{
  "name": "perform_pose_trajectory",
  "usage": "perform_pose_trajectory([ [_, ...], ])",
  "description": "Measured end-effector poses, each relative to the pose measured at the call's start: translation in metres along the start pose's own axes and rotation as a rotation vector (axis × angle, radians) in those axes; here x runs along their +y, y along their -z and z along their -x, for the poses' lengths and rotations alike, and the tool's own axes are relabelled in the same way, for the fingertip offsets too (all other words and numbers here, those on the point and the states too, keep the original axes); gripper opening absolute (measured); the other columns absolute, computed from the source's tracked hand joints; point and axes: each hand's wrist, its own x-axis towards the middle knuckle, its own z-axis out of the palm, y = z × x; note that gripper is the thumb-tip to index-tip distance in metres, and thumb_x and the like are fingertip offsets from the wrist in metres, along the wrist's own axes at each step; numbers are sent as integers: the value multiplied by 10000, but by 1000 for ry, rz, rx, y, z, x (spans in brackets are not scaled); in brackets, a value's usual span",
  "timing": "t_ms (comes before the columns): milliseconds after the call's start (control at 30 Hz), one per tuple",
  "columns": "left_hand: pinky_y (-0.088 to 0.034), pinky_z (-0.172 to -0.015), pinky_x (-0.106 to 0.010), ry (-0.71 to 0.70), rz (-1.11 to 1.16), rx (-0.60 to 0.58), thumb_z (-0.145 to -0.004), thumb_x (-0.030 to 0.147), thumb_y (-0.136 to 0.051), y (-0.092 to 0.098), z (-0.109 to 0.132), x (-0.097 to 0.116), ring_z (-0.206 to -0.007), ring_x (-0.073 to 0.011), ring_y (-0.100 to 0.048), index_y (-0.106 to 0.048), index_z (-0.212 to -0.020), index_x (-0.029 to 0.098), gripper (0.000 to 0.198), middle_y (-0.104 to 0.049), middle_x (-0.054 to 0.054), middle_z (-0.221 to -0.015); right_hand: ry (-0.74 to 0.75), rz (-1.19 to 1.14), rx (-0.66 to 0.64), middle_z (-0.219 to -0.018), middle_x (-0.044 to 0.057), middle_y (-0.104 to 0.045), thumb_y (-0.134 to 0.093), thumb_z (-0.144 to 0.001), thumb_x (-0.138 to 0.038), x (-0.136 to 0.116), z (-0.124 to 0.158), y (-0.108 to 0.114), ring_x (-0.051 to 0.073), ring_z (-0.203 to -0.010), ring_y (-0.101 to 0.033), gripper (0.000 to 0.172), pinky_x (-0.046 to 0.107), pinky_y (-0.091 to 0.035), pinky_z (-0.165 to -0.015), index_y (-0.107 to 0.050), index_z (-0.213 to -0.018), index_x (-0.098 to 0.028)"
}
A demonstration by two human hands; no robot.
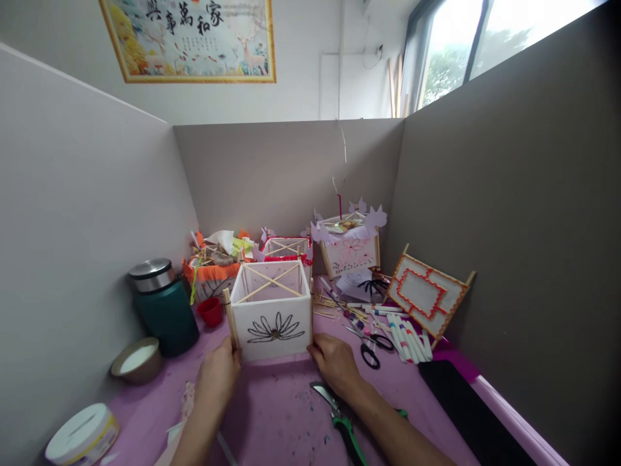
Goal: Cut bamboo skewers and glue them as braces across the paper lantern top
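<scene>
A white paper lantern box (277,329) stands upright in front of me, with wooden sticks at its corners, crossed sticks over its open top and a black flower drawn on its front. My left hand (220,366) is closed around the lower left corner stick. At the lower right corner, my right hand (334,362) pinches the stick there. Green-handled pruning shears (343,427) lie beside my right forearm. Black-handled scissors (371,343) rest to the right of the box.
At left stand a green thermos (165,310), a bowl (137,360), a red cup (210,312) and a white-lidded tub (83,433). Behind are decorated lanterns (350,252). Several markers (406,338), a framed panel (427,292) and a black slab (468,408) lie right. Grey partitions enclose the table.
</scene>
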Motion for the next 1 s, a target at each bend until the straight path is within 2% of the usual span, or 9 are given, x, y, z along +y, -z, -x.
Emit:
perform_pose_trajectory([
  [200,-430,-688,-318,8,4,-4,-865,226,-412,5,0,1,-906,-292,-679,-625,-1000,160,261,-737,-145,-958,-19,11,-13,-866,37,-711,-544,-878,-233,0,-1,5,181,-843,-649,139,241,-381,-706,-664,-824,-189],
  [333,-434,-666,-307,50,19,69,-876,314,-462,19,19,4,-883,-275,-678,-580,-1090,135,302,-737,-120,-937,-10,-9,-12,-866,35,-710,-556,-871,-240,-2,0,8,185,-836,-647,123,242,-383,-697,-663,-833,-193],
  [433,-417,-625,-309,2,72,344,-918,390,-392,39,41,19,-805,-249,-666,-604,-967,199,289,-717,-67,-946,15,-39,-3,-858,33,-706,-539,-882,-221,-3,2,9,176,-816,-642,133,238,-386,-694,-660,-837,-188],
  [500,-427,-664,-286,-208,169,563,-924,369,-409,55,45,36,-787,-202,-652,-618,-903,213,262,-705,-36,-914,50,-84,18,-859,35,-700,-523,-892,-217,-3,2,9,170,-816,-636,142,234,-393,-709,-658,-865,-183],
  [567,-440,-757,-269,-377,197,630,-936,325,-405,72,38,54,-856,-179,-640,-627,-938,204,254,-697,-37,-942,90,-155,54,-885,41,-696,-518,-894,-212,-2,4,9,165,-829,-631,144,230,-402,-733,-654,-924,-176],
  [600,-441,-795,-272,-402,156,605,-944,302,-389,79,29,63,-904,-181,-629,-630,-969,196,264,-691,-48,-976,103,-189,70,-900,44,-694,-521,-891,-209,-1,4,9,163,-833,-629,149,230,-406,-741,-651,-955,-173],
  [700,-435,-899,-332,-387,-78,365,-937,224,-385,97,-6,84,-1081,-228,-571,-614,-1109,187,289,-653,-92,-1122,120,-229,84,-911,45,-693,-537,-879,-210,3,6,7,162,-824,-626,167,232,-413,-742,-644,-1001,-173],
  [800,-487,-827,-394,-362,-169,200,-883,180,-497,104,-39,98,-1020,-268,-608,-634,-1093,163,251,-667,-127,-1065,127,-190,77,-865,38,-692,-543,-876,-221,6,6,5,166,-797,-624,143,238,-406,-721,-649,-960,-176],
  [1000,-519,-820,-411,-298,-279,-2,-883,329,-572,101,-70,114,-956,-197,-616,-601,-1087,154,271,-627,-73,-1102,109,-72,73,-818,33,-696,-558,-865,-218,1,2,3,178,-774,-627,99,243,-380,-695,-649,-851,-180],
])
